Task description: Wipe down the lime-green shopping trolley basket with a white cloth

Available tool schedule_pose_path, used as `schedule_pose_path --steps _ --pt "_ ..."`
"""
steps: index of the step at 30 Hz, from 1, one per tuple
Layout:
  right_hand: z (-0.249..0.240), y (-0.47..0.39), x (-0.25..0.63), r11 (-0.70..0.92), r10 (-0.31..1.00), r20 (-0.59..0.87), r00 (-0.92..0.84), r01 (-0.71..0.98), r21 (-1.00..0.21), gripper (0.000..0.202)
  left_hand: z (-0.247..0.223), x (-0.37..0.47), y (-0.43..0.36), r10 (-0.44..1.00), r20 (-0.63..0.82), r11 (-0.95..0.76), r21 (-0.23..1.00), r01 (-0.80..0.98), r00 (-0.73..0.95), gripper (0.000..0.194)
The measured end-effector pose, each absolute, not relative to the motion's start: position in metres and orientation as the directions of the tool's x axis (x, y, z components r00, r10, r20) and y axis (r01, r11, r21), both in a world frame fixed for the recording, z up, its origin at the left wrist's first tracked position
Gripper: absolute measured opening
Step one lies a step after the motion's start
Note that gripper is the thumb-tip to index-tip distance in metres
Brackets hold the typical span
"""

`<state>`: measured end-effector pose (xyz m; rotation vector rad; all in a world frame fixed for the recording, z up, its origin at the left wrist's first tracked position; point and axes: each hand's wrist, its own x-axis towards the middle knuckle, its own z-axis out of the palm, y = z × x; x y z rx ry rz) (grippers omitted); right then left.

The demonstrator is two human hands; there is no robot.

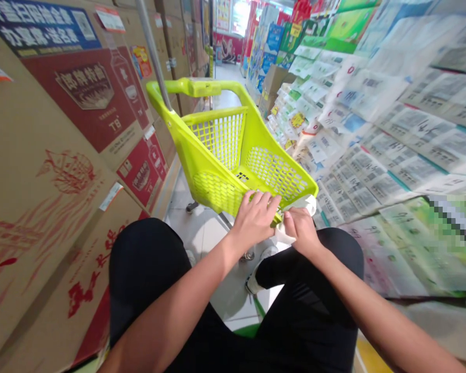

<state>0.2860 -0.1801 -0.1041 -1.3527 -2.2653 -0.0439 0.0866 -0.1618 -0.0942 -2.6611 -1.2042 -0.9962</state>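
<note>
A yellow-green shopping cart (217, 150) stands in front of my knees, its basket open toward the top. My left hand (257, 215) rests on the near rim of the cart, fingers bent over the edge. Just right of it, my right hand (300, 225) is closed around a white cloth (285, 235) at the cart's near right corner. Part of the white cloth lies over the rim beyond my fingers. What my left fingers hold, if anything, is hidden.
Stacked cardboard boxes (81, 98) line the left side. Packs of tissue paper (357, 176) are piled on the right. A metal pole (153, 52) rises at the cart's handle. Tiled floor (207, 233) shows under the cart, and the aisle runs on behind it.
</note>
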Motion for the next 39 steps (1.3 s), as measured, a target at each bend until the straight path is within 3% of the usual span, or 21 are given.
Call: schedule_pose_path --steps 3,7,12,15,18,23,26,30,35,39 --pt "-0.11 -0.169 0.311 0.535 0.804 0.482 -0.348 0.777 -0.332 0.054 -0.084 0.063 -0.145 0.595 0.566 -0.752 0.143 0.644 0.57 0.069" --pt "-0.111 -0.152 0.339 0.587 0.778 0.502 -0.377 0.719 -0.371 0.054 -0.072 0.013 -0.104 0.68 0.65 -0.559 0.16 0.814 0.339 0.071" --pt "-0.101 -0.129 0.366 0.587 0.799 0.429 -0.421 0.699 -0.408 0.055 -0.073 -0.013 -0.071 0.689 0.656 -0.474 0.086 0.876 0.309 0.04" --pt "-0.095 -0.119 0.375 0.523 0.837 0.419 -0.353 0.741 -0.421 0.056 -0.075 -0.001 -0.071 0.689 0.654 -0.453 0.053 0.89 0.312 0.034" --pt "-0.085 -0.112 0.374 0.411 0.852 0.494 -0.173 0.806 -0.427 0.056 -0.078 0.018 -0.077 0.703 0.648 -0.437 0.069 0.897 0.293 0.035" --pt "-0.054 -0.097 0.351 0.344 0.716 0.698 -0.029 0.884 -0.317 0.056 -0.08 0.042 -0.089 0.665 0.678 -0.497 0.087 0.863 0.314 0.035" --pt "-0.035 -0.086 0.332 0.383 0.69 0.718 -0.089 0.887 -0.258 0.053 -0.08 0.047 -0.096 0.602 0.704 -0.59 0.072 0.804 0.378 0.034" --pt "-0.02 -0.083 0.301 0.511 0.681 0.711 -0.177 0.81 -0.288 0.052 -0.081 0.05 -0.105 0.451 0.739 -0.708 -0.044 0.705 0.5 0.035" --pt "-0.029 -0.085 0.278 0.724 0.685 0.512 -0.518 0.566 -0.395 0.047 -0.087 0.055 -0.117 0.293 0.846 -0.727 -0.106 0.678 0.446 0.029" --pt "-0.055 -0.068 0.304 0.684 0.695 0.528 -0.488 0.676 -0.275 0.05 -0.09 0.054 -0.124 0.244 0.872 -0.751 -0.108 0.652 0.425 0.027"
